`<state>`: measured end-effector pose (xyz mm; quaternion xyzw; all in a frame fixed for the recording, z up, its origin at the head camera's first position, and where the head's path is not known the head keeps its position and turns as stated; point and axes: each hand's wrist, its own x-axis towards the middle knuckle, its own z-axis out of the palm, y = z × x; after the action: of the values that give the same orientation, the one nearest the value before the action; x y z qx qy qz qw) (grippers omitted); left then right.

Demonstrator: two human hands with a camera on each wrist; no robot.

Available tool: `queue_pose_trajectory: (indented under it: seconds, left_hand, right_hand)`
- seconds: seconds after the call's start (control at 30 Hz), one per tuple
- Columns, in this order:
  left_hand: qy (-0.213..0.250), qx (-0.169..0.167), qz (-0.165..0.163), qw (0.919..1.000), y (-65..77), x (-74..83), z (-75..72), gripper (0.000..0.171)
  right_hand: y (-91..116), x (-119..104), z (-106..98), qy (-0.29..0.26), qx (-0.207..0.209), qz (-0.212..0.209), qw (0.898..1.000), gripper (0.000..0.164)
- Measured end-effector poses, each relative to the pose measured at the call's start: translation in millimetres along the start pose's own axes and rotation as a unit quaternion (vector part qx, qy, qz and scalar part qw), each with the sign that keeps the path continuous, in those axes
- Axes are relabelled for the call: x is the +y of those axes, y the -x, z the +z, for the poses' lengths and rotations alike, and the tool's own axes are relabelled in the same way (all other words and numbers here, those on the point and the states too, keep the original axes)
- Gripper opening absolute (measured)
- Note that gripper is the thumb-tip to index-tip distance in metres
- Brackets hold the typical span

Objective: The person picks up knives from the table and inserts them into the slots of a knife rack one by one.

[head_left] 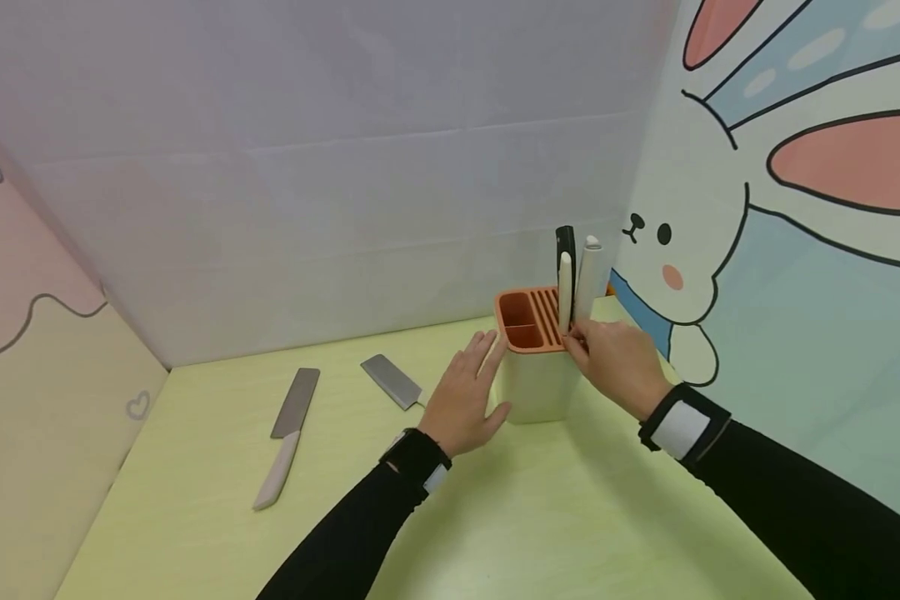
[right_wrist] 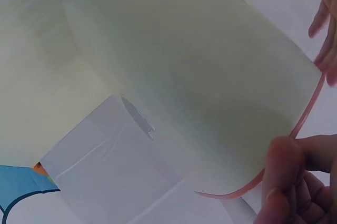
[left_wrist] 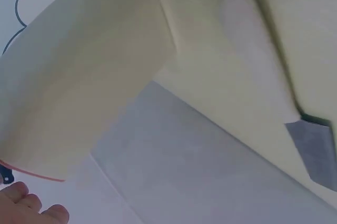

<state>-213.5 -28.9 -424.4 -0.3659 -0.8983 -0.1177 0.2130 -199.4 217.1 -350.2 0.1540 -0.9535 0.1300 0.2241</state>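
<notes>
A cream knife holder (head_left: 536, 387) with an orange slotted top stands near the back wall. At its front right rim, my right hand (head_left: 618, 358) pinches the edge between thumb and curled fingers, beside a thin white handle (head_left: 565, 292). The right wrist view shows the thumb (right_wrist: 284, 163) lying over the orange rim (right_wrist: 247, 188). A black handle (head_left: 566, 242) rises from the slots too. My left hand (head_left: 465, 396) has its fingers stretched toward the holder's left side, fingertips close by the rim. In the left wrist view, its curved wall (left_wrist: 84, 71) fills the upper left.
On the table (head_left: 195, 467) lie a cleaver (head_left: 288, 437) with a pale handle at left and a second cleaver (head_left: 392, 381), its handle mostly hidden behind my left hand. A white tube-like thing (right_wrist: 118, 166) stands beside the holder, near the rabbit-printed wall (head_left: 787, 333).
</notes>
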Motion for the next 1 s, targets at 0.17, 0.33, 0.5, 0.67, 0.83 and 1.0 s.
queue_pose_trajectory:
  seconds: [0.17,0.33,0.5,0.67,0.83,1.0]
  left_hand:
    - [0.007,-0.001,-0.042,0.9991,55.0,-30.3,-7.5,0.084]
    - [-0.005,-0.011,-0.082,0.9965,110.6,-52.1,-14.6,0.076]
    - [-0.002,-0.043,-0.127,0.9910,147.4,-57.5,-25.3,0.072]
    - [-0.009,-0.058,-0.157,0.9859,172.9,-57.2,-37.3,0.070]
    - [-0.014,-0.072,-0.168,0.9830,189.3,-56.6,-43.9,0.069]
    - [-0.011,-0.094,-0.191,0.9770,199.4,-56.4,-44.4,0.071]
  right_hand:
    - [0.7,-4.3,-1.2,-0.012,-0.012,-0.010,1.000,0.016]
    - [5.1,-8.5,0.4,-0.016,0.000,-0.040,0.999,0.014]
    - [13.2,-19.7,4.7,-0.027,0.010,-0.080,0.996,0.011]
    - [17.8,-41.1,18.0,-0.042,-0.013,-0.105,0.993,0.015]
    - [18.6,-59.9,37.0,-0.051,-0.033,-0.112,0.992,0.018]
    - [19.3,-74.8,62.5,-0.065,-0.065,-0.097,0.991,0.021]
